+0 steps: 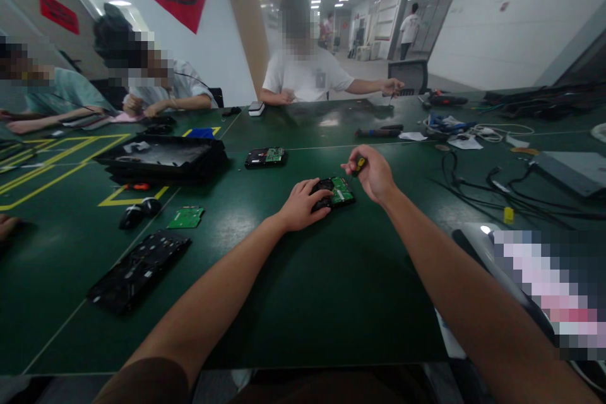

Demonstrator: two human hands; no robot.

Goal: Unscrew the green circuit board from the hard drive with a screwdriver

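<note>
Partly hidden: hard drive [337, 191] under left hand [303, 204], pressed flat; right hand [374, 173] fisted around screwdriver [359, 165], tip unseen.

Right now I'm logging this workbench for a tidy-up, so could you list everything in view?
green-boarded black hard drive: 1, black and green, table centre, under the left hand
second black hard drive: 1, black with green board, farther back
loose green circuit board: 1, green, left of centre
flat black panel: 1, black, near left
black tray stack: 1, black, far left
black computer mouse: 1, black, beside the loose board
black cables: several, black, right side
dark green table: 1, green, yellow lines at left
seated people: 3, pale shirts, far side
left hand: on the drive
right hand: gripping a yellow-and-black screwdriver handle
</note>
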